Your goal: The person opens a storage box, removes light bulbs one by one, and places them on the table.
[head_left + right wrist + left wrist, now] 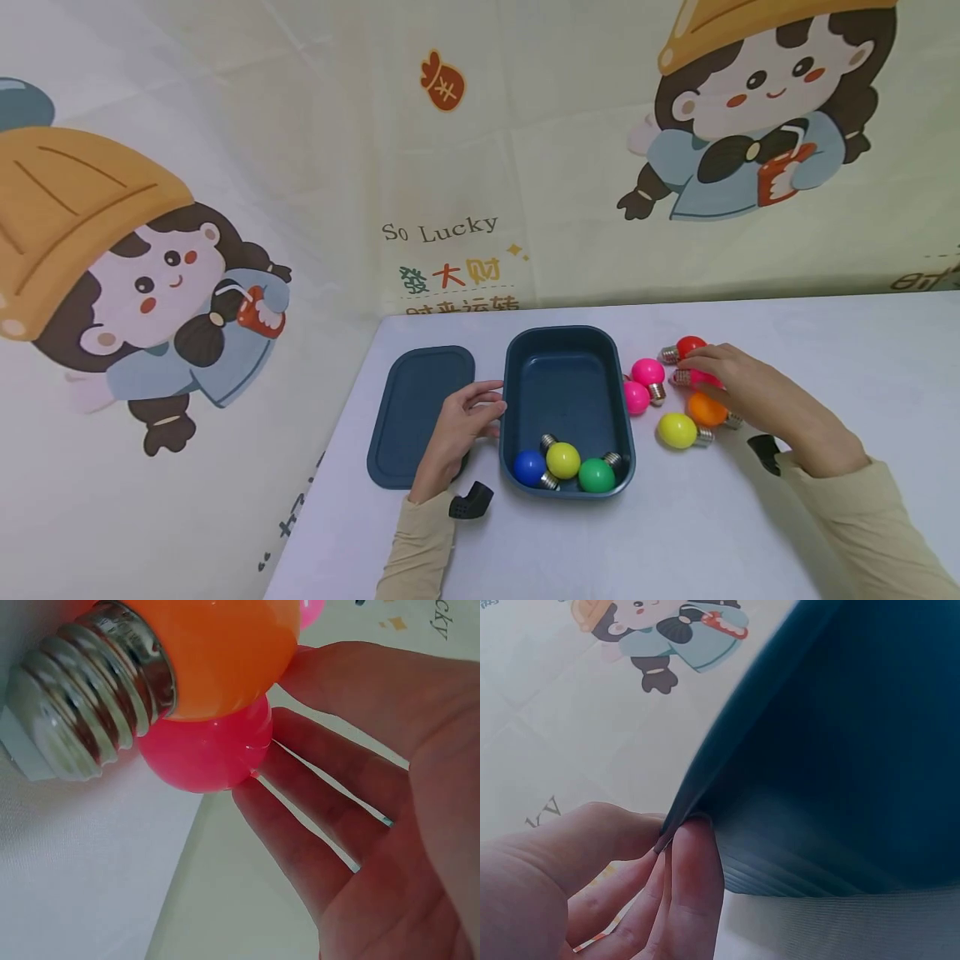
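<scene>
My left hand (465, 421) grips the left rim of a dark blue rectangular box (512, 358); in the left wrist view its fingertips pinch the edge of the box (832, 772). Inside the box, near its front, lie a blue bulb (529, 467), a yellow bulb (562, 460) and a green bulb (597, 475). Over the loose bulbs on the right, my right hand (757, 396) has its thumb and fingers around a pink-red bulb (206, 754). An orange bulb (225, 656) overlaps it in the right wrist view and partly hides the thumb tip.
A dark blue lid (420, 417) lies on the white table left of the box. Beside the box's right wall are two pink bulbs, one upper (648, 372). A red bulb (690, 346) lies beyond the right hand, a yellow bulb (677, 431) nearer. A printed cloth (570, 242) hangs behind.
</scene>
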Demonstrator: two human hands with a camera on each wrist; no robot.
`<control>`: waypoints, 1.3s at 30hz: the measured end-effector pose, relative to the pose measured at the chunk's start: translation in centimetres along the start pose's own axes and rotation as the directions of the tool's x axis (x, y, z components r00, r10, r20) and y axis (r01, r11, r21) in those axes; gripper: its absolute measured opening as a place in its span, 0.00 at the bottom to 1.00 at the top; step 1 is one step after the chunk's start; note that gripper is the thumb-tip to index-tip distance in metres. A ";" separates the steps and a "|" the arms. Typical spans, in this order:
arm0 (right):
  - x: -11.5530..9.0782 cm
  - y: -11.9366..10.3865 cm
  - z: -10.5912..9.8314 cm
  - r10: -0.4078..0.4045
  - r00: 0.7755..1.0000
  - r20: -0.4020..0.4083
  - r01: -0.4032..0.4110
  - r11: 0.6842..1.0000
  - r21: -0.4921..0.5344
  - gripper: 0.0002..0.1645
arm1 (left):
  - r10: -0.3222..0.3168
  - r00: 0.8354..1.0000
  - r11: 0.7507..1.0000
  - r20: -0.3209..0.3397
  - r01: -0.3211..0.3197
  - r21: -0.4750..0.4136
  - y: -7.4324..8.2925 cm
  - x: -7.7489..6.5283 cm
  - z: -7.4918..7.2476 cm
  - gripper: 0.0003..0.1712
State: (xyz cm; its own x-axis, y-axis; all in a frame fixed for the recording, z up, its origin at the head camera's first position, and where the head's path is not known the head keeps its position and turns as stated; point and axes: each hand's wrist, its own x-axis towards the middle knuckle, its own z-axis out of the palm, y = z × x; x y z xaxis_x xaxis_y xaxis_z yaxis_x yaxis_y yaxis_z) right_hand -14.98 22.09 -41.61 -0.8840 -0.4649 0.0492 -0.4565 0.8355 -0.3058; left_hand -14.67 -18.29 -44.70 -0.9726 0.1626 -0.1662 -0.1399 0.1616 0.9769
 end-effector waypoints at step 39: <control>-1.0 -5.0 0.8 -0.110 0.978 -0.180 0.131 0.985 0.110 0.24 | 0.020 1.000 1.000 -0.008 -0.020 -0.018 -0.4 -0.8 0.7 0.24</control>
State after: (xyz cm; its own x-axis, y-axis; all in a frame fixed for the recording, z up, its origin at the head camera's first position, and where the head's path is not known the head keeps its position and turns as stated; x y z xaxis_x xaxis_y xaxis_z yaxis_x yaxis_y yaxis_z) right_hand -11.71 18.17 -40.90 -0.8320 -0.4939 0.2526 -0.5547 0.7301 -0.3991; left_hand -13.74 -17.80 -45.08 -0.9766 0.1579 -0.1460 -0.1240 0.1412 0.9822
